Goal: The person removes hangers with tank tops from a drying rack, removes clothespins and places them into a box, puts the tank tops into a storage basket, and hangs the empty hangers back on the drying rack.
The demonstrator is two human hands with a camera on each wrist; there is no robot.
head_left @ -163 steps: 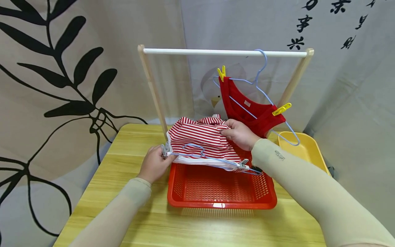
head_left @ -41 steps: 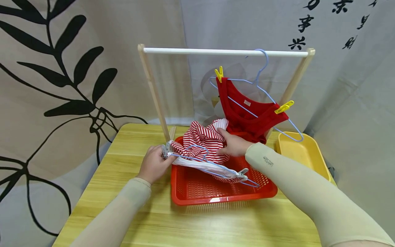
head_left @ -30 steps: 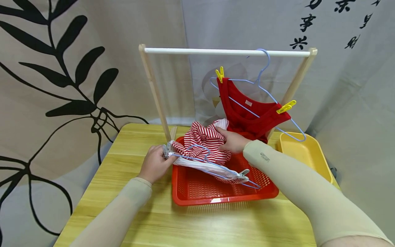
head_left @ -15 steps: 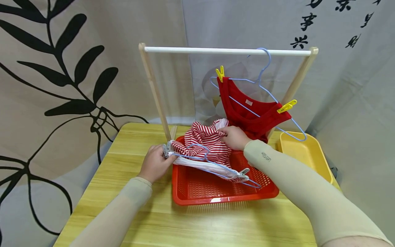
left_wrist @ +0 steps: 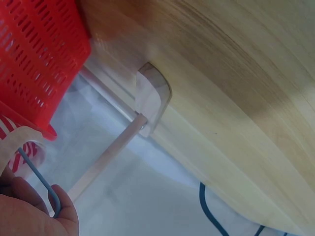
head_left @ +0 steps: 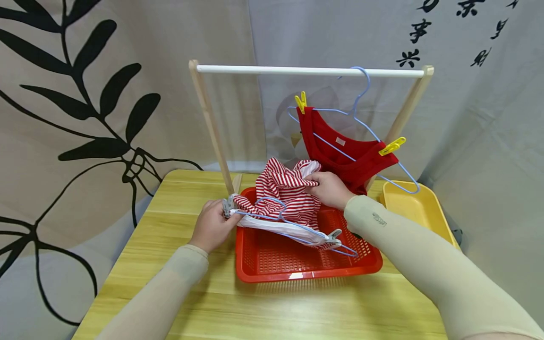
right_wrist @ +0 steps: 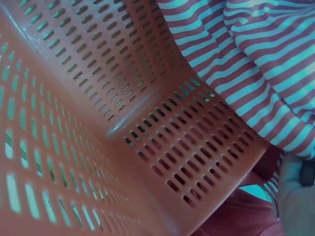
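A red-and-white striped garment (head_left: pixel 293 200) with a white band is fixed to a blue hanger (head_left: pixel 284 208). A grey clip (head_left: pixel 228 206) sits at its left end and another grey clip (head_left: pixel 333 237) near its right end. My left hand (head_left: pixel 212 226) grips the hanger's left end by the clip; the left wrist view shows finger and thumb (left_wrist: pixel 37 214) around the hanger's tip. With my right hand (head_left: pixel 330 189) I pinch a bunched fold at the garment's far right side. The right hand's fingertips are partly hidden by cloth.
Beneath the garment stands a red perforated basket (head_left: pixel 310 275) on the wooden table (head_left: pixel 178 283). Behind it, a rack with a white rod (head_left: pixel 276 70) carries a red sleeveless top (head_left: pixel 340 151) on a blue hanger with yellow clips. A yellow tray (head_left: pixel 418 203) lies at right.
Over the last second my right hand takes hold of a fold and lifts it slightly up and back. Compared with 5.4 seconds ago, the cloth is more bunched. The left hand stays put.
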